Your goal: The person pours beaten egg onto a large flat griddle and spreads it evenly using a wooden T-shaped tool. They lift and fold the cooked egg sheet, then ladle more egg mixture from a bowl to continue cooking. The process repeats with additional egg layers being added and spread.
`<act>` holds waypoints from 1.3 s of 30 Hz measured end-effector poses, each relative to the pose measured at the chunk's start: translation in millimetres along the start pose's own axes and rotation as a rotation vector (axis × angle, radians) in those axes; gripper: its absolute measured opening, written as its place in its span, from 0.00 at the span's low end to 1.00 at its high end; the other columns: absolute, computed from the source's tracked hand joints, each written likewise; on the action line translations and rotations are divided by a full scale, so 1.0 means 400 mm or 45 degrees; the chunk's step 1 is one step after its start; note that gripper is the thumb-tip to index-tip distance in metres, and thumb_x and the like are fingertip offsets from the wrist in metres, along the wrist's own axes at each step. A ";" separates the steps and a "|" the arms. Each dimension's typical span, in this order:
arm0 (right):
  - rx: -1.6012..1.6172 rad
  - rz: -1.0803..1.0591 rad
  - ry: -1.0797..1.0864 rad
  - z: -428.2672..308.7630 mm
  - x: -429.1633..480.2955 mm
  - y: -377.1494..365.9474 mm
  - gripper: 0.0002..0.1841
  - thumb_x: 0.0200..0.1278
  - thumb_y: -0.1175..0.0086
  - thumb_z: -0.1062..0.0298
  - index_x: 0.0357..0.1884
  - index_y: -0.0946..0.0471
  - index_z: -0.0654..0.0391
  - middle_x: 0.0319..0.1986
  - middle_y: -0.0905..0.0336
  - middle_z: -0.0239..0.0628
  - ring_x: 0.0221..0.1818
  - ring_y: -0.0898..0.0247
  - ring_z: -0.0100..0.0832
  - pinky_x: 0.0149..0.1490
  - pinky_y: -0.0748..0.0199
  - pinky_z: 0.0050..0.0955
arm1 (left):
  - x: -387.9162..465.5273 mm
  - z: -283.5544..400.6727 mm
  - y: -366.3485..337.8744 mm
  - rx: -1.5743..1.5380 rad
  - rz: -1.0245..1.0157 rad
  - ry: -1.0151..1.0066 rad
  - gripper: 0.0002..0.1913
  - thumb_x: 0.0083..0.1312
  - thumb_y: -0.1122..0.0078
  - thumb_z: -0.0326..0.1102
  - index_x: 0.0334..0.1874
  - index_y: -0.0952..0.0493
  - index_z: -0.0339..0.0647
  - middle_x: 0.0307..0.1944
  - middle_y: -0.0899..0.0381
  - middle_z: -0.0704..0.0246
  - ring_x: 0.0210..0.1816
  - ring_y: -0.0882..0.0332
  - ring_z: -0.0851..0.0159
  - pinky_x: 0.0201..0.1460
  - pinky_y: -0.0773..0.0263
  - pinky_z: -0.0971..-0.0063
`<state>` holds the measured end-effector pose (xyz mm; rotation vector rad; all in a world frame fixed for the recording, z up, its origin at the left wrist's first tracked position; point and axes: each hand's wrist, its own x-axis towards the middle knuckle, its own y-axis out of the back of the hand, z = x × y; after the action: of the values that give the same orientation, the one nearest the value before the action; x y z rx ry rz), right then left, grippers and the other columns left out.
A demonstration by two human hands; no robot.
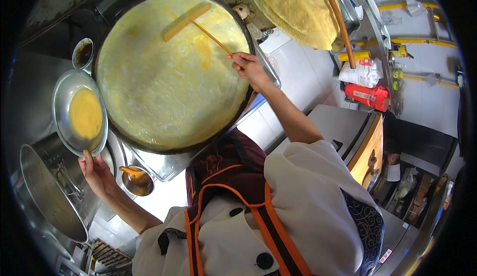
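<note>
My right hand (249, 69) grips the thin handle of a wooden T-shaped batter spreader (188, 22). Its crossbar lies over the far part of a large round griddle (111, 128). A thin pale-yellow crepe (164, 89) covers the griddle's surface, with deeper yellow egg streaks near the spreader. In my left hand (95, 169), thumb and fingers pinch the near rim of a shallow metal bowl (59, 108). A pool of beaten egg (86, 112) lies in that bowl, which is tilted beside the griddle's left edge.
A cup of dark sauce (82, 54) sits left of the griddle. Below the bowl is a large steel pot (48, 186); a small metal container (138, 190) holds a wooden-looking utensil. Stacked cooked crepes (298, 11) lie at upper right, a wooden rod (339, 19) across them.
</note>
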<state>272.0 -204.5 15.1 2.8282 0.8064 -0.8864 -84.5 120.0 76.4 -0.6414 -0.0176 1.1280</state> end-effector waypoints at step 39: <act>-0.284 -0.632 -0.368 0.339 -0.448 -0.338 0.09 0.67 0.57 0.68 0.36 0.33 0.65 0.27 0.22 0.43 0.28 0.22 0.33 0.33 0.23 0.27 | -0.041 0.028 0.100 -0.005 -0.061 0.027 0.02 0.64 0.46 0.27 0.33 0.28 0.40 0.31 0.21 0.69 0.31 0.22 0.75 0.35 0.21 0.86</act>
<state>9.7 -200.5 12.6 2.2684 1.4817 -1.1384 -128.7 122.2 71.0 -0.6534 -0.0170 1.0754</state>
